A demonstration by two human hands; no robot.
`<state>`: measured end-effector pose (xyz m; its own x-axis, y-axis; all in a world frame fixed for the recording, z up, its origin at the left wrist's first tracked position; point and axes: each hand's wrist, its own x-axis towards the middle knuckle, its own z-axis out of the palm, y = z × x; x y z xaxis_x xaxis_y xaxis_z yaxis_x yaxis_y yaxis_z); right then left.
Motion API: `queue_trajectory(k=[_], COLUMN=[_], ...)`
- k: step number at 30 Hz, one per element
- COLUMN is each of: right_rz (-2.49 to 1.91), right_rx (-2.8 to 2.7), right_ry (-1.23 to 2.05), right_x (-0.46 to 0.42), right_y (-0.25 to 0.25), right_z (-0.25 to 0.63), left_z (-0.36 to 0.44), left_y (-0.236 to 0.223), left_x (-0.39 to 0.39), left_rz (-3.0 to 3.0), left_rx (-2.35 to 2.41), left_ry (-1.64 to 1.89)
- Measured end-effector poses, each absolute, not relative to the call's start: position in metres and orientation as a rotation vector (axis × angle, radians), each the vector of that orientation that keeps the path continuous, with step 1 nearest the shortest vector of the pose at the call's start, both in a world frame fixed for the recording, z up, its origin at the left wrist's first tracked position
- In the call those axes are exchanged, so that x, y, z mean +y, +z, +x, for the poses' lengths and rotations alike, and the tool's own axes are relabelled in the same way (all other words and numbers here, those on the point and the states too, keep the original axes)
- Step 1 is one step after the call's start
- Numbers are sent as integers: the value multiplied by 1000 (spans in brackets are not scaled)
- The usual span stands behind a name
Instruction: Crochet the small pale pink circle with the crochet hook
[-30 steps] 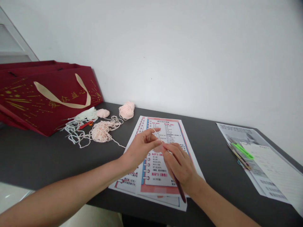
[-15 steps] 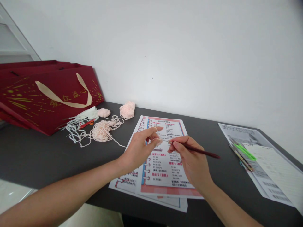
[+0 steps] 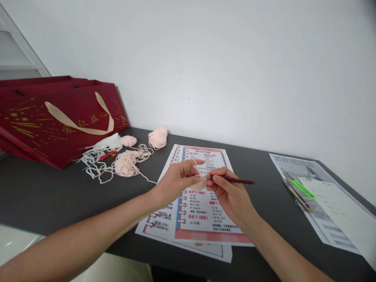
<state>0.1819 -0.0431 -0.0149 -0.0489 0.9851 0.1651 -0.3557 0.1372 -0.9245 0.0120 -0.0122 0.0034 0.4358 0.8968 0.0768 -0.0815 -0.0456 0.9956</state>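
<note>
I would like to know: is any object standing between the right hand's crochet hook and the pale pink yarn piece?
Nothing visible does. The crochet hook in the right hand points toward the pale pink yarn piece at the left hand; whether its tip touches is too small to tell.

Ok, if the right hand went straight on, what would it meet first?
Probably the pale pink yarn piece in the left hand; whether the right hand touches it now is unclear.
</note>
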Motion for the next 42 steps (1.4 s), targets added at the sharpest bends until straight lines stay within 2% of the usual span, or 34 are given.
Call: queue_trajectory(k=[2, 8, 11, 14, 19, 21, 27, 34, 42], right_rz=[-806, -803, -787, -741, -826, -794, -863, -744, -754], right_rx=[-1205, -1997, -2082, -1957, -1454, -1339, -1483, -1396, -1635], right_ry=[1112, -33, -232, -10, 816, 967, 769, 999, 832], right_x=[-47, -61, -62, -60, -49, -47, -52, -50, -53], right_y=[-19, -24, -23, -22, -23, -23, -12, -8, 2], right_z=[178, 178, 180, 181, 182, 184, 190, 194, 201], left_z=[15, 21, 21, 17, 11, 8, 0, -4, -11], left_y=[0, -2, 1, 3, 1, 0, 4, 13, 15], left_x=[-15, -25, -26, -23, -11, -5, 4, 5, 10], left_rz=[1210, 955, 827, 723, 724, 755, 844, 851, 842], left_rx=[755, 716, 693, 650, 632, 635, 603, 570, 532], left_ry=[911, 938, 906, 779, 725, 727, 668, 576, 457])
